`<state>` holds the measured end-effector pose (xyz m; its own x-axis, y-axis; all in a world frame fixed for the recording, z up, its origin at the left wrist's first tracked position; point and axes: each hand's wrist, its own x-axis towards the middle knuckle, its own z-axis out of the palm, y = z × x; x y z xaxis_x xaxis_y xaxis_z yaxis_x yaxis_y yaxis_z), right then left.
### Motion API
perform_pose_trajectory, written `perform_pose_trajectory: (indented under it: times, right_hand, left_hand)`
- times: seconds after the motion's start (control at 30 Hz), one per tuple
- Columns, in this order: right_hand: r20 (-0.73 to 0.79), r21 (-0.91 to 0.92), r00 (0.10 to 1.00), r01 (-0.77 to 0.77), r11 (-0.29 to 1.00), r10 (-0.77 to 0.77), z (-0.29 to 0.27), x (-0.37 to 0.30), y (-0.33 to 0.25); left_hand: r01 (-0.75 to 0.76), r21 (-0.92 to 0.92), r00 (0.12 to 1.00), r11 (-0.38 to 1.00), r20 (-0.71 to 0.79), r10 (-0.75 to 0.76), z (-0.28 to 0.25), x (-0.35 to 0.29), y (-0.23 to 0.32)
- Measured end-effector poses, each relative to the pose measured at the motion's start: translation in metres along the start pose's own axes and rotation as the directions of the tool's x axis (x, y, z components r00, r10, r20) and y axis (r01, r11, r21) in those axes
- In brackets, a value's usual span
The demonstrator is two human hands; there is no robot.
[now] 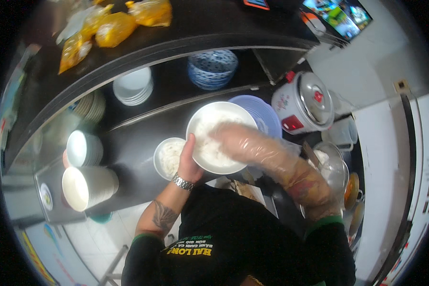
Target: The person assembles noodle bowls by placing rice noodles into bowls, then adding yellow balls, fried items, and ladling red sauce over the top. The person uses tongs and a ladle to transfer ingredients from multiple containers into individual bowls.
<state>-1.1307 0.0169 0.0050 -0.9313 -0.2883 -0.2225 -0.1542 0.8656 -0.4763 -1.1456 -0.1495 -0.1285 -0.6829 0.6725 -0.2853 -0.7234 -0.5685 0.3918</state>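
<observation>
My left hand (189,162) grips the near-left rim of a large white bowl (209,114) holding pale white food. A metal watch sits on that wrist. My right hand (236,138), covered by a clear plastic glove, reaches into the bowl from the right and rests on the food; its fingers are blurred. A smaller bowl of white noodles (169,157) stands on the dark counter just left of the large bowl, beside my left hand.
A lavender plastic basin (264,117) lies behind the bowl. A white rice cooker (302,102) stands at right, with glass bowls (336,171) below it. Stacked white bowls (86,186) lie at left, more bowls on the shelf (212,66), yellow bags (114,28) on top.
</observation>
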Motion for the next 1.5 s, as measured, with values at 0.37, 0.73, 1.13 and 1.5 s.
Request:
perform_pose_trajectory:
  times: [0.37, 0.73, 1.13, 1.5]
  right_hand:
    - [-0.222, 0.110, 0.836, -0.490, 0.865, 0.502, 0.061, -0.001, 0.163]
    - [-0.006, 0.021, 0.811, -0.585, 0.811, 0.585, 0.172, -0.013, 0.200]
    - [0.015, -0.021, 0.755, -0.655, 0.755, 0.655, 0.163, 0.035, 0.192]
    - [-0.022, 0.139, 0.663, -0.740, 0.659, 0.749, 0.142, -0.014, 0.161]
  left_hand:
    - [-0.479, 0.160, 0.698, 0.863, -0.528, 0.485, -0.144, -0.057, 0.088]
    - [-0.392, 0.197, 0.361, 0.899, -0.866, 0.347, -0.284, -0.067, 0.087]
    - [0.606, 0.795, 0.170, -0.025, -0.098, 0.981, -0.225, -0.058, 0.093]
    - [0.031, 0.316, 0.660, 0.948, -0.719, 0.218, -0.226, 0.186, 0.230]
